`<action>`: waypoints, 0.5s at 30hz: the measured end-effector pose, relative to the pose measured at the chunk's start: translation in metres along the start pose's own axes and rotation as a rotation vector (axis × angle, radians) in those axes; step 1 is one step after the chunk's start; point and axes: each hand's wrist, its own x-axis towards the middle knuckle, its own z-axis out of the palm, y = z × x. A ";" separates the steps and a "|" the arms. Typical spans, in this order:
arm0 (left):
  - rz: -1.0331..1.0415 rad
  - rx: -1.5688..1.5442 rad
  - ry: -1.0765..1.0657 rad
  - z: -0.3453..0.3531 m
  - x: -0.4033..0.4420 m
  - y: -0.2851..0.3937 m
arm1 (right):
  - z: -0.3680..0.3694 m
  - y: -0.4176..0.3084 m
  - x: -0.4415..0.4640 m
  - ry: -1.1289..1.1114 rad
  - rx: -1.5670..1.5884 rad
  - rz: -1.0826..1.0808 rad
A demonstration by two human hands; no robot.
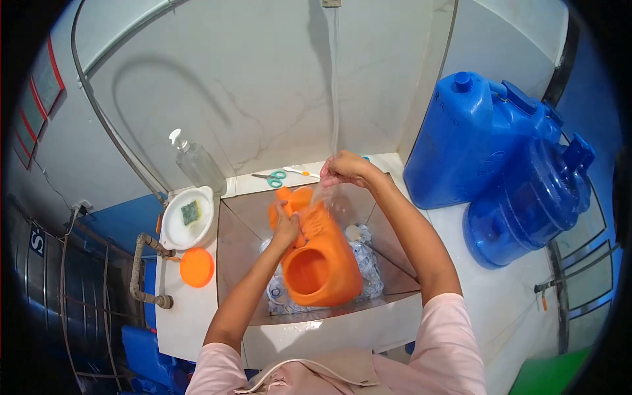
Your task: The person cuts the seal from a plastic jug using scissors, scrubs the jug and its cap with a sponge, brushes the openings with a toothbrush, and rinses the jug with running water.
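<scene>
A large orange plastic jug (339, 263) is tilted over the basin, its wide round opening facing me. My left hand (286, 229) is closed around the jug's handle area near its upper end. Higher up, my right hand (343, 169) pinches with bent fingers just above the jug. A thin see-through material (324, 193), like clear plastic, hangs from those fingers against the jug; its exact kind is unclear. Behind the jug lie many small white-and-blue pieces (372, 266) in the basin (240, 230), partly hidden.
Teal-handled scissors (276, 178) and a white brush-like tool (297, 172) lie on the back ledge. At left are a pump bottle (199, 164), a white bowl (168, 224) with a sponge (191, 212), and an orange lid (197, 267). Blue water containers (447, 141) stand at right.
</scene>
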 end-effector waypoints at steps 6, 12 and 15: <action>0.662 1.117 0.281 -0.020 -0.030 0.024 | -0.008 0.008 0.010 0.030 -0.156 -0.013; 0.233 0.723 -0.245 -0.016 -0.012 0.022 | -0.003 -0.004 0.004 0.158 -0.336 -0.038; 0.255 0.686 -0.095 -0.019 -0.027 0.019 | -0.007 0.005 0.008 0.151 -0.408 -0.074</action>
